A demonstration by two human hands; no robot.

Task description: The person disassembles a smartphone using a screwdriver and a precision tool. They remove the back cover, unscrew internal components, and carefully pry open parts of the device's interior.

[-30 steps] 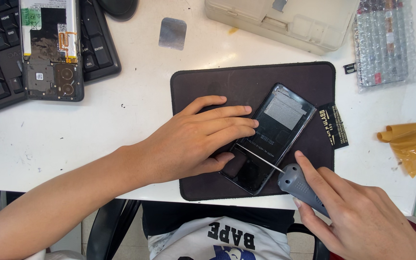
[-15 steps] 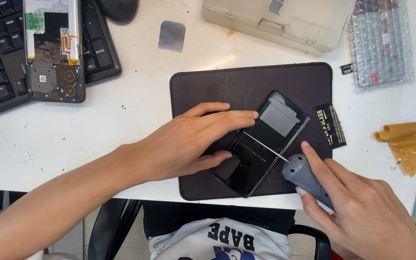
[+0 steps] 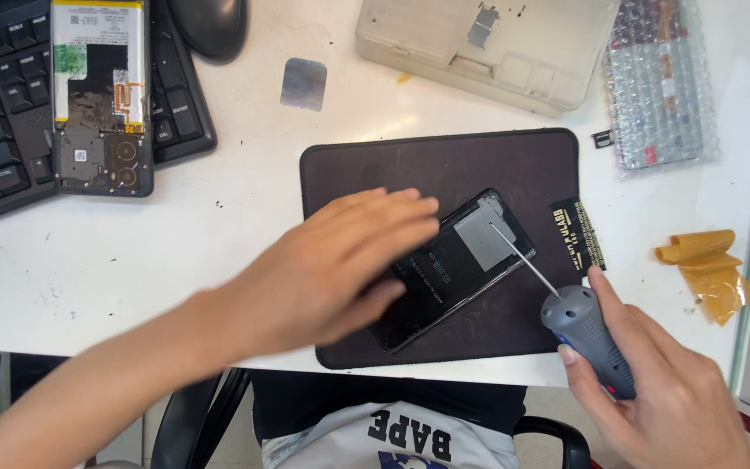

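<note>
Left hand [image 3: 332, 265] lies flat, fingers spread, on the dark phone [image 3: 453, 269]; right hand [image 3: 653, 391], at 4 o'clock, is clamped on a screwdriver [image 3: 583, 326].

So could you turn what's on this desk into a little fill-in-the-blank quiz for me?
1. The right hand holds a grey-handled ____.
2. The left hand presses on a dark phone that lies on a dark ____.
3. The opened phone at the top left rests on a black ____.
4. The crumpled tape at the right is ____ in colour.

Missing words: screwdriver; mat; keyboard; yellow
</note>
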